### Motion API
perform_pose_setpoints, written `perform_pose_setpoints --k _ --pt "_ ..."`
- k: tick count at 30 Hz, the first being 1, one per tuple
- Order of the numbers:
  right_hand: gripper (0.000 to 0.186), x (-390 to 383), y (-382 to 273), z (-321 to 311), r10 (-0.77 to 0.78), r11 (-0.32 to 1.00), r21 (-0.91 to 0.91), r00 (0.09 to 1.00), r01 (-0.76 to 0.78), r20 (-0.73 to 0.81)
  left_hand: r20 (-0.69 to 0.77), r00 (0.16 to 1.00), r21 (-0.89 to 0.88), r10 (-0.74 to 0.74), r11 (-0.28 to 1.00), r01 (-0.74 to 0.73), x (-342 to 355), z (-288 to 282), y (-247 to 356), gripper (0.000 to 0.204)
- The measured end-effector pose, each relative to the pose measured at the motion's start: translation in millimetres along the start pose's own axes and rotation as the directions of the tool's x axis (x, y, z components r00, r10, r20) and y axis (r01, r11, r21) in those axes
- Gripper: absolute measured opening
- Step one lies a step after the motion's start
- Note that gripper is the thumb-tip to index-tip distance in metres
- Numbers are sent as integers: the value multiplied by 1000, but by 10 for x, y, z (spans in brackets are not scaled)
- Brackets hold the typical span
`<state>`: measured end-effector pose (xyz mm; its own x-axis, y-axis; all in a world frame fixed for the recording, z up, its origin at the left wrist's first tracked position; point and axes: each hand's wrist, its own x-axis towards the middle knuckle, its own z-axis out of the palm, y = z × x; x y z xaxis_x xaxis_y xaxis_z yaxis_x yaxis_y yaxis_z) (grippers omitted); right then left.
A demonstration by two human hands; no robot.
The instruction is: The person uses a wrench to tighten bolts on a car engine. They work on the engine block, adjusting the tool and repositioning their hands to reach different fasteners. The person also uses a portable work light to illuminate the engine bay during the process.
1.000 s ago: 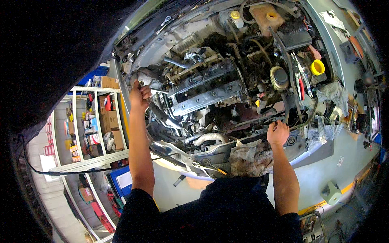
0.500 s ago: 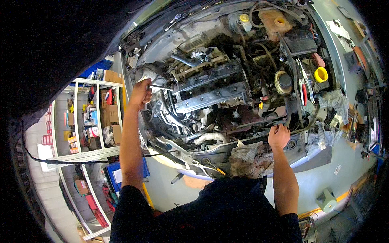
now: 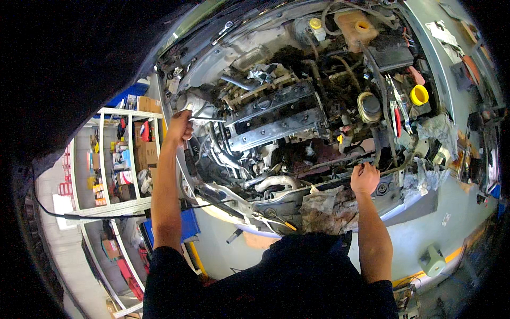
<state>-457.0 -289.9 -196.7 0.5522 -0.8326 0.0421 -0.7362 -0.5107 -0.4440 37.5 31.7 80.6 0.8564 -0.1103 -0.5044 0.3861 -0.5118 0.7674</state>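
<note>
My left hand [image 3: 179, 128] is closed around one end of a slim metal bar, probably a wrench handle [image 3: 208, 118]. The bar's other end reaches the left end of the engine, beside the black ribbed engine cover [image 3: 276, 114]; what it meets there is too small to make out. My right hand [image 3: 365, 179] rests at the front edge of the engine bay with its fingers curled in. Whatever may be inside those fingers is hidden. Left of that hand, a stained cloth [image 3: 329, 206] lies over the front edge.
Red-handled pliers [image 3: 396, 119] lie at the right of the bay near a yellow cap [image 3: 419, 95]. A ratchet [image 3: 225, 28] lies along the far edge. A yellow-handled tool [image 3: 288, 225] is on the front edge. White shelving [image 3: 103, 159] stands at the left, and a green stool [image 3: 433, 260] at the lower right.
My left hand has shifted slightly left and toward me, with the bar still in its grip. My right hand stays at about the same place. The whole view has tilted a little.
</note>
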Motion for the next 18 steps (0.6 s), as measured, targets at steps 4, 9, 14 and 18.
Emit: perform_pose_setpoints --k 4,9,14,18 --pt "27 -7 30 40 0 1000 -14 1000 0 -10 22 999 0 31 1000 -31 -88 -16 10 21" --pt "29 5 -21 -50 10 1000 -7 1000 -10 20 117 990 -763 75 646 41 81 118 -171 17" --pt "29 -4 -11 -10 -2 1000 -18 999 1 -32 -302 917 -933 260 115 -340 275 337 -400 32" --pt "30 10 -15 -23 48 999 -13 997 -47 64 -299 914 -949 275 16 -316 261 389 -453 38"
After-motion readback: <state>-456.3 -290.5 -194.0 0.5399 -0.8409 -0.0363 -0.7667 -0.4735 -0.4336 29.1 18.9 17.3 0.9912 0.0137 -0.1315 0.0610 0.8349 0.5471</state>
